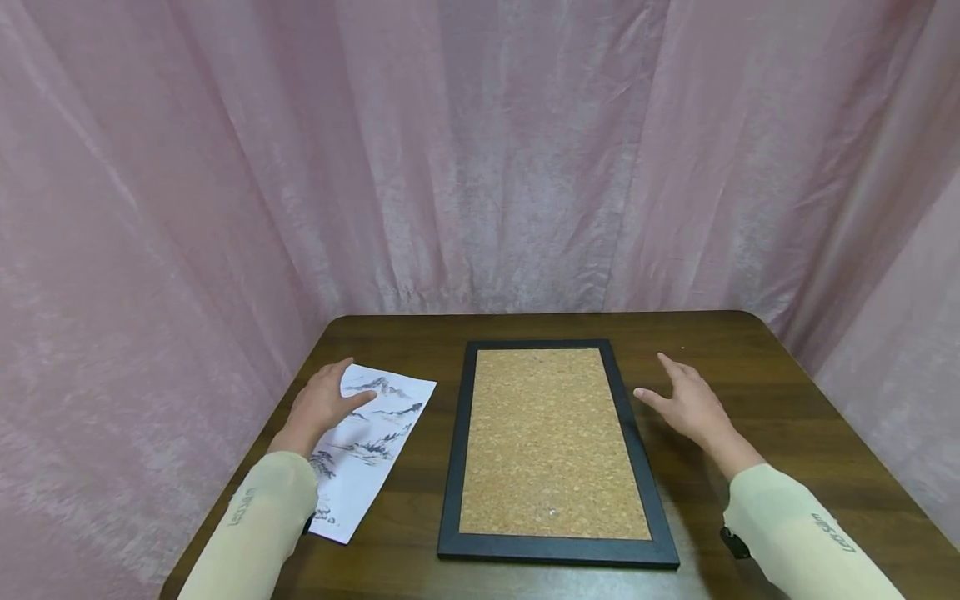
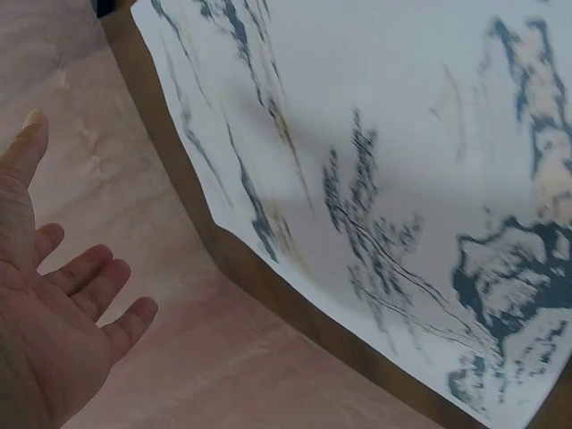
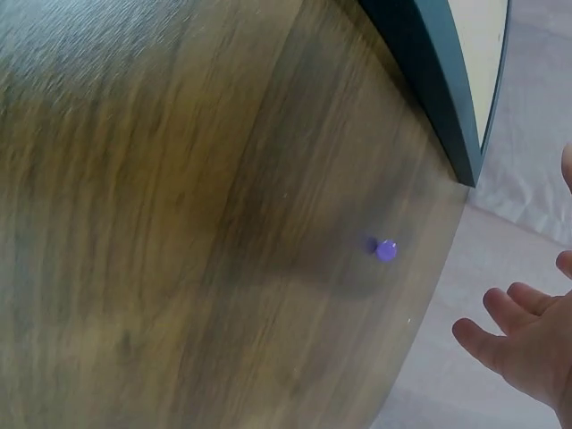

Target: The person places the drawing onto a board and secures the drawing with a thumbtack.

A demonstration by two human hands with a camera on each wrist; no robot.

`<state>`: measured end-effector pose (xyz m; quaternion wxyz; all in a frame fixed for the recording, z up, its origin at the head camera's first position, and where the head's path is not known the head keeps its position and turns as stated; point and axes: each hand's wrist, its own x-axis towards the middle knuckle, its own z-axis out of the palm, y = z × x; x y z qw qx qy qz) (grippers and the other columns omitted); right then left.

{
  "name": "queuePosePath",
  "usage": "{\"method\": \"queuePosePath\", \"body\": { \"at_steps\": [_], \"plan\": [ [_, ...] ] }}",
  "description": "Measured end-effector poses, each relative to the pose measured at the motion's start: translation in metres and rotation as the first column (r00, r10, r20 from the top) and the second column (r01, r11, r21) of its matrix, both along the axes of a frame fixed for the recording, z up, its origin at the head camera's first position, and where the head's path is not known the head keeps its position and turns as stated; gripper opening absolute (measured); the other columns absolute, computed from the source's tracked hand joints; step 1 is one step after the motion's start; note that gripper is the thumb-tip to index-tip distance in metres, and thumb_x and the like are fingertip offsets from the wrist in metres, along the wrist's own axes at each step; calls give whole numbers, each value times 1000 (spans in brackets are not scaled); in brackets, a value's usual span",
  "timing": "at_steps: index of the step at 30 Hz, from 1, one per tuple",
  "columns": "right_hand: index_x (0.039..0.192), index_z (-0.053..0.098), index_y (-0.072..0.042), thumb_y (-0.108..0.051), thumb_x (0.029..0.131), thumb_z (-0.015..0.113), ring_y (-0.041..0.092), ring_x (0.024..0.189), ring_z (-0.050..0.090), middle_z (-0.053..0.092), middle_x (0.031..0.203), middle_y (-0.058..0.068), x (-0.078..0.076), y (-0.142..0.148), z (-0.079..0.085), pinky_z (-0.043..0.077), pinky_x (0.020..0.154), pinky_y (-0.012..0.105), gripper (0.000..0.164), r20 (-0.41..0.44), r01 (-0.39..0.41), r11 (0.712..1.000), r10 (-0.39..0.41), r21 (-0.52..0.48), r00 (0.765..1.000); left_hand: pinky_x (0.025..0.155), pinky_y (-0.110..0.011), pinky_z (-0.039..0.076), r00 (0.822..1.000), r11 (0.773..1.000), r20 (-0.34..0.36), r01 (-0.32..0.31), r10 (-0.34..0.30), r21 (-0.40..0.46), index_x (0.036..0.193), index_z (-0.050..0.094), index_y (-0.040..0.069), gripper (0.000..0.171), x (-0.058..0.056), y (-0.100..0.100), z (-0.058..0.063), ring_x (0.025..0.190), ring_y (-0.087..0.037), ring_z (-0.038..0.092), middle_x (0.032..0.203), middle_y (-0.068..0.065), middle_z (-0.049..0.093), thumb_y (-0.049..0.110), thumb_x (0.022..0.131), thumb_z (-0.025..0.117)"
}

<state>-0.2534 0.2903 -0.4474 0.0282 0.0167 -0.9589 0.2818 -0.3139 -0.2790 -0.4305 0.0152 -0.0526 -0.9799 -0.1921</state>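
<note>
My left hand (image 1: 318,404), fingers spread and relaxed, hovers at the left edge of a white sheet (image 1: 375,442) printed with an ink landscape of mountains and trees. In the left wrist view its palm faces the paper (image 2: 393,89) without holding it. A cork board (image 1: 551,442) with a black frame lies flat in the middle of the table. To the right of that frame my right hand (image 1: 690,404) is held with thumb and fingers apart, gripping nothing. A purple push pin (image 3: 386,250) stands on the wood near the right hand; the head view does not show it.
The dark wooden table (image 1: 787,442) has rounded far corners. Pink curtains (image 1: 525,158) hang behind it and on both sides. A small shiny spot (image 1: 552,512) shows on the cork near its front edge. A tiny pale speck (image 1: 682,347) lies beyond the right hand.
</note>
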Motion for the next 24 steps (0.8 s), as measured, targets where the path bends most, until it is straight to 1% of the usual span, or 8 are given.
{"method": "queuePosePath", "body": {
  "at_steps": [5, 9, 12, 17, 21, 24],
  "plan": [
    [157, 13, -1, -58, 96, 55, 61, 131, 29, 19, 151, 40, 4, 8, -1, 28, 99, 74, 94, 13, 9, 1000, -9, -21, 1000, 108, -65, 26, 1000, 998, 24, -1, 0, 57, 154, 27, -1, 85, 7, -14, -1, 139, -51, 27, 153, -32, 28, 40, 92, 69],
    [158, 13, -1, -59, 96, 53, 61, 130, 31, 19, 151, 40, 7, 14, -4, 29, 99, 73, 94, 29, 23, 999, -22, -47, 999, 107, -65, 26, 999, 995, 31, 6, -9, 99, 153, 27, -4, 83, 12, -24, -5, 137, -53, 27, 152, -34, 27, 35, 93, 69],
    [157, 15, 0, -59, 96, 53, 60, 128, 34, 25, 148, 41, 9, 17, -6, 31, 98, 72, 94, 29, 30, 996, -28, -80, 999, 106, -66, 27, 999, 993, 37, 1, -5, 117, 152, 27, -5, 83, 15, -31, -10, 137, -54, 27, 151, -35, 28, 36, 93, 69],
    [155, 18, 3, -58, 97, 53, 56, 128, 39, 34, 144, 39, 13, 24, -8, 36, 97, 68, 91, 48, 55, 987, -48, -153, 998, 106, -66, 27, 998, 988, 64, -29, 19, 153, 152, 25, -6, 84, 18, -43, -17, 138, -53, 26, 152, -34, 28, 35, 94, 68],
    [155, 18, 4, -56, 98, 52, 54, 130, 38, 33, 147, 37, 14, 28, -9, 34, 100, 67, 89, 61, 68, 981, -57, -180, 996, 106, -65, 29, 996, 984, 78, -48, 34, 174, 151, 25, -9, 83, 21, -51, -22, 136, -54, 28, 152, -34, 29, 34, 94, 68],
    [154, 20, 5, -57, 98, 52, 54, 130, 38, 35, 146, 37, 15, 30, -11, 35, 100, 66, 89, 62, 68, 979, -57, -191, 996, 105, -65, 31, 993, 978, 103, -76, 57, 192, 151, 24, -10, 85, 27, -57, -25, 135, -55, 30, 152, -35, 28, 35, 94, 68]
  ]
}}
